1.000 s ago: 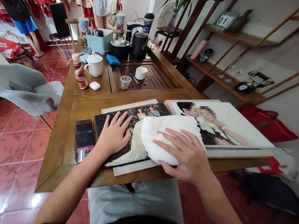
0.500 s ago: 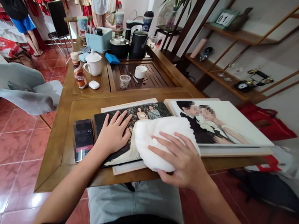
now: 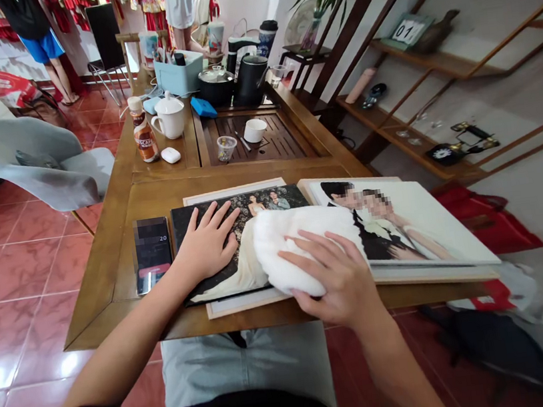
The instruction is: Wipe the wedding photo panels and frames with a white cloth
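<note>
My left hand [image 3: 209, 242] lies flat with fingers spread on the left part of a dark wedding photo print [image 3: 290, 195]. My right hand [image 3: 339, 271] is curled over a fluffy white cloth [image 3: 283, 232], pressing it on the right part of that print. The cloth hides much of the print's right side and its corner. Under the print, a pale wooden frame [image 3: 234, 191] shows along its edges. To the right lies a second, lighter wedding photo [image 3: 434, 207], overlapped at its left edge by the cloth.
A phone [image 3: 152, 254] lies left of the print on the wooden table [image 3: 97, 295]. Farther back stand a coffee bottle [image 3: 143, 130], a lidded white mug [image 3: 171, 115], a small plastic cup [image 3: 227, 148], a white cup [image 3: 255, 129] and a black kettle [image 3: 251, 79]. Two people stand in the background.
My right hand and the white cloth have slid a little to the right and slightly away from me across the print. My left hand has stayed in place.
</note>
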Available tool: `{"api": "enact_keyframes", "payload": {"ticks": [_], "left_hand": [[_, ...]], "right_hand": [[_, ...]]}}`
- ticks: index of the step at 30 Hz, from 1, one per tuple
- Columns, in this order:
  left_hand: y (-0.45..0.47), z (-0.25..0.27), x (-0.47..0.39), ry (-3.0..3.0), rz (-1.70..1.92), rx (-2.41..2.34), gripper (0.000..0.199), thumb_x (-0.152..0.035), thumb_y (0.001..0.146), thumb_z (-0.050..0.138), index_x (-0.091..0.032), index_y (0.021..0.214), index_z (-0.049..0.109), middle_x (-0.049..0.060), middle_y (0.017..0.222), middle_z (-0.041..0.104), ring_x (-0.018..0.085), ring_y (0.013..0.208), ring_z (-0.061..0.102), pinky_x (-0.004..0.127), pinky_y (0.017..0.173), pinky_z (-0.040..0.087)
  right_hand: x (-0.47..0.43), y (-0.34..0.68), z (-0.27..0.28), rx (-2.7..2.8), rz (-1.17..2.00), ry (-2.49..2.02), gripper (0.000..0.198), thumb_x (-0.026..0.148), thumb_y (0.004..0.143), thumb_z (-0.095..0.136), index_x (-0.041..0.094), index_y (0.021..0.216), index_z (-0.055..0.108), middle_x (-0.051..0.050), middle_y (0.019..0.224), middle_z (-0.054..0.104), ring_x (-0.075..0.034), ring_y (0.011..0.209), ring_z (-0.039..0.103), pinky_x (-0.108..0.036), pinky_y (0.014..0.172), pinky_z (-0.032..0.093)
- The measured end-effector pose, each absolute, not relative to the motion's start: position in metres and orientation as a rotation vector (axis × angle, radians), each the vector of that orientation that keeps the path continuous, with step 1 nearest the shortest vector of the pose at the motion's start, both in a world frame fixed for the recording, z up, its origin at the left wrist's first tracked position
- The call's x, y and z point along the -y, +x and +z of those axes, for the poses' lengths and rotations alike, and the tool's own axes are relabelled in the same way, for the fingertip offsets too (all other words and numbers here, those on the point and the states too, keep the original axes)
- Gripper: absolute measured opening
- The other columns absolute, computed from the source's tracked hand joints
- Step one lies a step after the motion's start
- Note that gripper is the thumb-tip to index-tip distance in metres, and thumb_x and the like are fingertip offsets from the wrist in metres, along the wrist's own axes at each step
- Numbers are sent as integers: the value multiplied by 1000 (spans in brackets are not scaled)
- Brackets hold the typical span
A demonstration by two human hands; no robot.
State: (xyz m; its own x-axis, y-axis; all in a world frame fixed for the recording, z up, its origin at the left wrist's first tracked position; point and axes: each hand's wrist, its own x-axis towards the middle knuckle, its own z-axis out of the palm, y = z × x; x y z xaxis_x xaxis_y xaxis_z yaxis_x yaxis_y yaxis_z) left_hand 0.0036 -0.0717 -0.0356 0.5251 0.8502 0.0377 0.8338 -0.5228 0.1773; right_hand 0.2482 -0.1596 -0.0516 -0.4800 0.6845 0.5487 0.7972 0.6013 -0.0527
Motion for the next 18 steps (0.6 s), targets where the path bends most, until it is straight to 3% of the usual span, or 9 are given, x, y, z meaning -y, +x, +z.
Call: {"api": "enact_keyframes", "payload": {"ticks": [18], "left_hand": [[3,-39,71,2631,234,-1441,57,-32,103,35,-21,160,38,6,168,31,31,157,25,60,127,18]], "right_hand": [[162,244,-50,2332,-277,-1197,43,36,88,60,22,127,67,-14,133,69,-37,129,59,-57,111,36]]}}
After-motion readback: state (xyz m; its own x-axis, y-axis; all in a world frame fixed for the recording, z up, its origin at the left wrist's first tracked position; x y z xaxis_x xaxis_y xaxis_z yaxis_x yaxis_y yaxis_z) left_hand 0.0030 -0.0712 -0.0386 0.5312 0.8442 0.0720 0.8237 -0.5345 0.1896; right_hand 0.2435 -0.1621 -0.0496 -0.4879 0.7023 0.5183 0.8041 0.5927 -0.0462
